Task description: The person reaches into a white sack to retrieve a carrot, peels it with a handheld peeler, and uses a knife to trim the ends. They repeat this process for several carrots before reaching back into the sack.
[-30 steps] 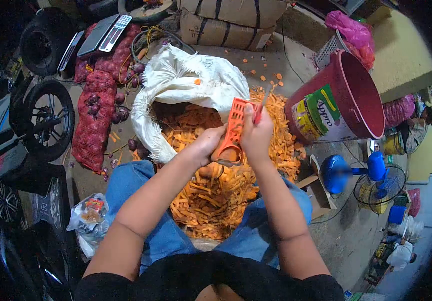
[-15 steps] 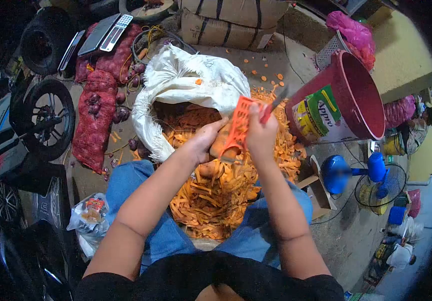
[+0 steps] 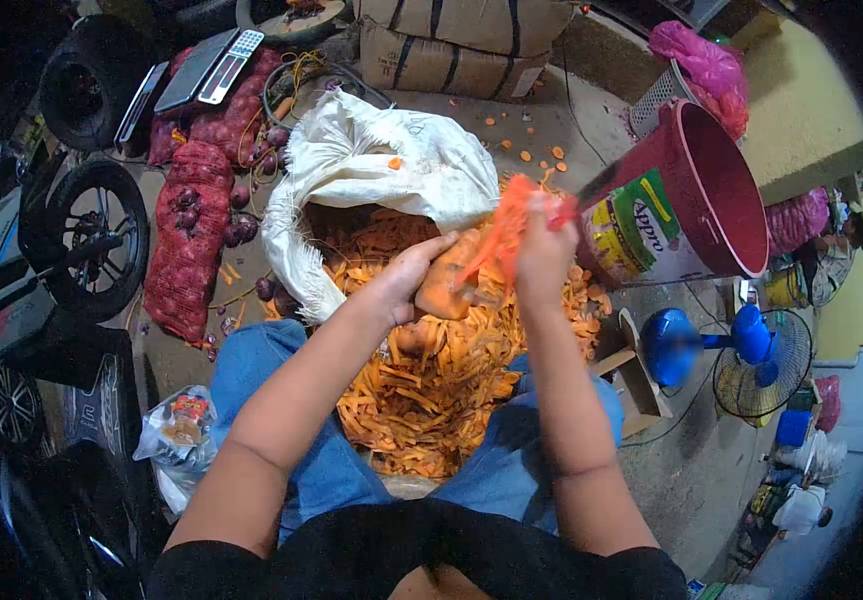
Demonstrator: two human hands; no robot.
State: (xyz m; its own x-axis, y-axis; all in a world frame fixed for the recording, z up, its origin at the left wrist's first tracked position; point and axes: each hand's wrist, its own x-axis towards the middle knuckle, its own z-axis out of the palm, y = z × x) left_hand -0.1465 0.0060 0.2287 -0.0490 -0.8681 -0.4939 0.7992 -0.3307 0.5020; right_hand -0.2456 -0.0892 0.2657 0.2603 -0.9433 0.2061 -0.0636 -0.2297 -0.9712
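Note:
My left hand is wrapped round a thick orange carrot, held over the heap of peelings. Just to its right, my right hand grips an orange peeler, blurred by motion, with its lower end close beside the carrot. A red piece shows at the top of that fist. Below both hands, orange carrot peelings lie piled between my knees. The open white sack stands just beyond, with brownish-orange contents dimly visible inside.
A large dark red bucket leans at the right, near a blue fan and an open cardboard box. Red net bags of onions, a scale and a motorbike wheel stand at the left. Bundled cartons lie behind.
My right hand has moved right and slightly up with the peeler, uncovering more of the carrot. The knife blade that stuck out beyond my right fist no longer shows clearly. My left hand stays nearly still.

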